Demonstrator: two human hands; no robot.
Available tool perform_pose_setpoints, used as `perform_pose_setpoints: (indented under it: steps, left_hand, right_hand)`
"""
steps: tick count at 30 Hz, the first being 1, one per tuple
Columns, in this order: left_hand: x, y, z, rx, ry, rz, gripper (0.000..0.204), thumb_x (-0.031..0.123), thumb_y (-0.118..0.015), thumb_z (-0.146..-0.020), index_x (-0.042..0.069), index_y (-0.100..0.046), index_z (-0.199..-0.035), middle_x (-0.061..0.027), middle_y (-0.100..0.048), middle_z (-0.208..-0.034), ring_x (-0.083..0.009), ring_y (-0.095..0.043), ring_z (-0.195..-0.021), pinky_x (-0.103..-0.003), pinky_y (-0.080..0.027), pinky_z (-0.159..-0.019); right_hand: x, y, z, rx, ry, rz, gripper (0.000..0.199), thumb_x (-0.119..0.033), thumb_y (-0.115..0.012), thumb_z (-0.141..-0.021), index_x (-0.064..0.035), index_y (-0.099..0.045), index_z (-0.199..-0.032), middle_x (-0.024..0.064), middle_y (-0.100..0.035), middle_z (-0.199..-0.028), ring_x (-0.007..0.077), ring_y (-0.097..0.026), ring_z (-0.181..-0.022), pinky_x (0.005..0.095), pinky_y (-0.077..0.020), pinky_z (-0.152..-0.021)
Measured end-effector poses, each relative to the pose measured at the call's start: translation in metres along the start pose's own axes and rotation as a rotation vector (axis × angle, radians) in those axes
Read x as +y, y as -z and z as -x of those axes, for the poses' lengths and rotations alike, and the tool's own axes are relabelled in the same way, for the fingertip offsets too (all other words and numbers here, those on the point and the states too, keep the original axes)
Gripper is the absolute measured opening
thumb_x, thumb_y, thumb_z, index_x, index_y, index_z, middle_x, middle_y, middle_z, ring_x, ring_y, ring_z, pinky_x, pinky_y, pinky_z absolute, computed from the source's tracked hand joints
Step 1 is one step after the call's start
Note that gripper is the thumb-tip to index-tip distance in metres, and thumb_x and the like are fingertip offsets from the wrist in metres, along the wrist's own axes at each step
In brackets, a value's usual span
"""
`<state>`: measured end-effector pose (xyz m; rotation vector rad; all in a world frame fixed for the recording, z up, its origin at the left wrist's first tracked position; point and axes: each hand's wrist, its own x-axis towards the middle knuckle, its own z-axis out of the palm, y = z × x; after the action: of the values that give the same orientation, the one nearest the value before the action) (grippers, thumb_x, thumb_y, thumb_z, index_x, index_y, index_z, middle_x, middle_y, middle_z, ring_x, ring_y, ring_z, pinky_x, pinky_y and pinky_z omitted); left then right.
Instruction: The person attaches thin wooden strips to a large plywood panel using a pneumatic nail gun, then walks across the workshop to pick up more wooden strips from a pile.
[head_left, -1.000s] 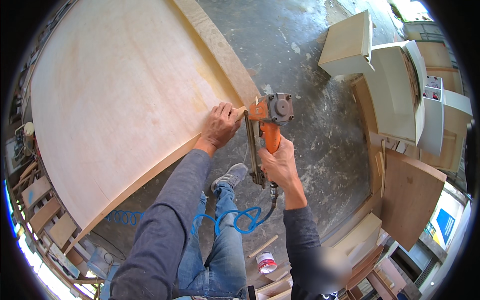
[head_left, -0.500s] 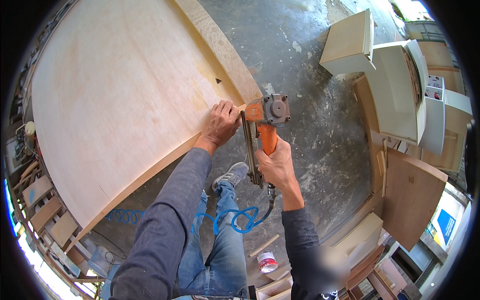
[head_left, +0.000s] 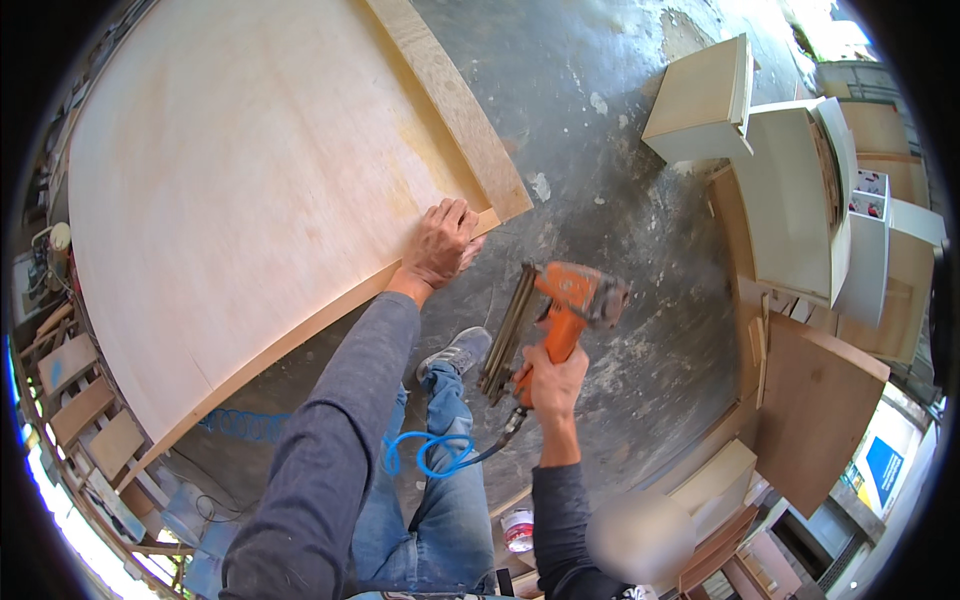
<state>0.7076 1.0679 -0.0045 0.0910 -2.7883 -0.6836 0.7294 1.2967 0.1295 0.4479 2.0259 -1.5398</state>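
An orange pneumatic nail gun (head_left: 566, 287) is held by its handle in my right hand (head_left: 555, 385), fingers wrapped round the grip. It sits off to the right of a large pale plywood panel (head_left: 240, 180), apart from it. My left hand (head_left: 438, 245) is closed over the panel's near edge by its right corner, with the fingertips curled and the thumb side partly hidden. A wooden strip (head_left: 470, 130) stands along the right edge and meets the front edge strip (head_left: 300, 330) at that corner. From the gun's handle runs a coiled blue air hose (head_left: 440, 440).
At the right stand pale cabinet boxes (head_left: 790, 190) and a leaning brown board (head_left: 820, 410). A white and red tub (head_left: 518, 530) is on the concrete floor (head_left: 650, 370) near my legs. Wood offcuts (head_left: 85, 410) lie at the far left. The hose crosses my jeans.
My right hand has drawn the nail gun away from the panel's corner, down and to the right, tilting it. My left hand stays on the panel edge.
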Motion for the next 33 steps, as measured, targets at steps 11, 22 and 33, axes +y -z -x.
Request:
perform_pose_setpoints:
  steps: [11, 22, 33]
  left_hand:
    - [-0.034, 0.077, 0.151, 0.057, 0.183, -0.093, 0.058, 0.02, -0.084, -0.079, 0.008, -0.065, -0.133, -0.0096, -0.06, -0.101, -0.0289, -0.058, -0.093, -0.042, -0.049, -0.086]
    - [-0.048, 0.112, 0.247, 0.048, 0.286, -0.336, 0.068, 0.012, -0.076, -0.086, 0.016, -0.055, -0.15, -0.0079, -0.053, -0.105, -0.0276, -0.053, -0.102, -0.043, -0.043, -0.091]
    - [-0.056, 0.105, 0.249, 0.061, 0.2, -0.416, 0.07, 0.017, -0.073, -0.09, 0.015, -0.049, -0.155, -0.007, -0.051, -0.1, -0.0258, -0.051, -0.096, -0.041, -0.043, -0.089]
  right_hand:
    - [0.12, 0.044, 0.065, -0.049, -0.275, 0.015, 0.021, 0.0, -0.061, -0.085, 0.0039, -0.057, -0.105, 0.0063, -0.058, -0.067, 0.0176, -0.061, -0.049, 0.0321, -0.0508, -0.045]
    - [0.102, 0.017, 0.039, -0.059, -0.118, -0.013, 0.033, 0.002, -0.061, -0.083, 0.0042, -0.057, -0.116, 0.007, -0.058, -0.07, 0.0192, -0.059, -0.05, 0.0359, -0.0522, -0.049]
    - [0.031, -0.015, 0.038, -0.209, 0.104, 0.066, 0.034, 0.001, -0.061, -0.086, 0.0064, -0.059, -0.12, 0.0067, -0.058, -0.068, 0.0169, -0.058, -0.05, 0.0334, -0.0501, -0.05]
